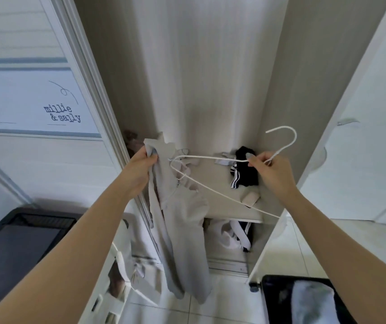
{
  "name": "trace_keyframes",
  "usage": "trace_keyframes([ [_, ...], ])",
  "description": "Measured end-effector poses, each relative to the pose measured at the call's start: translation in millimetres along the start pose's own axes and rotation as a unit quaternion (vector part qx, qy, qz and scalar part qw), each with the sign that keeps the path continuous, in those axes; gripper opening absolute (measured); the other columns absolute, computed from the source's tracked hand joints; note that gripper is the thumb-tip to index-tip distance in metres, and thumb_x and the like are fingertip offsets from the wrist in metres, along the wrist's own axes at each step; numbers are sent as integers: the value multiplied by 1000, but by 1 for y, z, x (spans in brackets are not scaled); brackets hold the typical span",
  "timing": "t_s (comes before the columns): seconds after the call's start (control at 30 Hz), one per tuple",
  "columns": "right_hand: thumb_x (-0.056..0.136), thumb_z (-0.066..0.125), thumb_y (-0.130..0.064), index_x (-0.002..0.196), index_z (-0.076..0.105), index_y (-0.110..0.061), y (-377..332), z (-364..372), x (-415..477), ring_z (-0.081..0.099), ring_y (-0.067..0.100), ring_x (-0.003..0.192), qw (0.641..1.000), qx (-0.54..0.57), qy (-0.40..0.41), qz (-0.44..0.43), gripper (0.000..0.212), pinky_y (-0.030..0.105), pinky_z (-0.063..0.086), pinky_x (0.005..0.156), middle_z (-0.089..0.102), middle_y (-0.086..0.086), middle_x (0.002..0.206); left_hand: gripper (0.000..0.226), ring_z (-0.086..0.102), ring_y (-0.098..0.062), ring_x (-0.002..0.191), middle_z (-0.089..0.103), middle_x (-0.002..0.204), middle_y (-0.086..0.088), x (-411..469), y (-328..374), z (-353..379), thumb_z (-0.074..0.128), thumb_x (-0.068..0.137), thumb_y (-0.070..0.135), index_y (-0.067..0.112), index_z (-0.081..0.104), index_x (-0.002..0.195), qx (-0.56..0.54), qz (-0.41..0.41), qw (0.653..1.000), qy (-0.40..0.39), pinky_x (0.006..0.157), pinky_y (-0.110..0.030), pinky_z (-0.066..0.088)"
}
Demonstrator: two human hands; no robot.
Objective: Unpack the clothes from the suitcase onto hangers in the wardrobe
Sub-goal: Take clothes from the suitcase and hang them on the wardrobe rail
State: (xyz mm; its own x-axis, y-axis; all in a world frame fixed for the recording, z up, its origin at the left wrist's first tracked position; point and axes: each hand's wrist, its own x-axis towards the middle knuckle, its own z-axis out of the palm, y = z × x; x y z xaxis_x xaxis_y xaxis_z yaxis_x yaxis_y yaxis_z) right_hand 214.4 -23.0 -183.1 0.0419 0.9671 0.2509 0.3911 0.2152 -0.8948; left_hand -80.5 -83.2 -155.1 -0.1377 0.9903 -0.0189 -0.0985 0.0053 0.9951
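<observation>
Wardrobe shelf [213, 185]: black striped garment [245, 171], grey strap [224, 161], small beige piece [250, 199]. Tiled floor [224, 302]: black suitcase [276, 300].

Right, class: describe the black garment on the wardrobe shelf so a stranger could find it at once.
Start at the open wardrobe, then drop to its shelf. Near the right end lies the black garment; its neighbours are pale, and only it has white stripes.

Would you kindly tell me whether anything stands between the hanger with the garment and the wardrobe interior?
Nothing visible does: the white hanger and beige garment are held right before the open wardrobe. Its hanging rail is out of view.
</observation>
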Motion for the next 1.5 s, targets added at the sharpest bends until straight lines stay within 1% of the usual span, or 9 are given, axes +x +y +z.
trace_keyframes([
  [0.13,86,68,-28,66,67,-13,-3,5,-8,46,1,43,999,-35,-9,-15,25,14,32,48,51,-13,43,28,62,-9,92,64,100,4,-2,2,-2,35,102,8,24,57,106,27,2,999,-22,82,-23,48],
  [0.27,87,68,-20,57,62,-23,-13,18,-17,51,12,50,993,8,-113,-17,30,22,38,54,58,-2,53,26,64,-3,93,65,100,12,-3,9,-3,37,103,15,30,57,108,64,11,996,-56,81,-19,49],
  [0.53,88,65,-16,58,65,-15,-26,6,-16,46,15,58,992,106,-42,-61,30,18,36,58,61,-3,54,24,53,1,102,58,108,16,12,21,-17,37,103,23,41,53,105,232,73,969,-40,96,-28,41],
  [0.77,88,62,-34,65,74,-20,-29,26,-19,62,15,66,961,-171,-219,-15,30,29,47,66,71,1,72,24,58,-6,90,65,104,-4,15,28,7,41,102,13,13,62,113,352,114,915,-161,75,-9,43],
  [0.93,89,64,-22,65,71,-12,-42,9,-23,55,19,76,992,6,-113,58,26,12,39,59,68,21,82,20,55,-18,72,65,88,-21,30,24,6,55,95,13,-3,65,87,449,158,868,-138,66,-26,37],
  [1.1,91,63,-20,66,69,-7,-36,6,-27,52,7,66,991,42,-97,78,28,9,35,51,64,23,76,21,54,-24,64,61,69,-11,42,21,0,65,87,21,9,63,70,495,174,844,-109,59,-26,36],
  [1.27,89,64,-32,64,73,-29,-22,47,-33,61,44,83,986,-18,-150,70,27,29,37,68,65,32,90,9,39,-7,53,53,58,-9,38,20,24,71,84,17,14,69,76,369,184,898,-152,52,-21,30],
  [1.37,86,67,-37,63,74,-28,-24,56,-38,50,27,65,988,9,-132,74,26,28,34,64,61,35,82,8,37,-3,47,51,57,1,37,18,36,71,84,16,7,71,84,313,182,921,-144,48,-15,28],
  [1.5,67,81,-48,72,68,6,-18,45,-38,46,19,66,980,145,-23,131,55,23,37,60,53,15,69,11,46,-2,58,55,65,8,50,18,30,67,87,23,15,64,81,366,229,897,-95,56,-21,32],
])
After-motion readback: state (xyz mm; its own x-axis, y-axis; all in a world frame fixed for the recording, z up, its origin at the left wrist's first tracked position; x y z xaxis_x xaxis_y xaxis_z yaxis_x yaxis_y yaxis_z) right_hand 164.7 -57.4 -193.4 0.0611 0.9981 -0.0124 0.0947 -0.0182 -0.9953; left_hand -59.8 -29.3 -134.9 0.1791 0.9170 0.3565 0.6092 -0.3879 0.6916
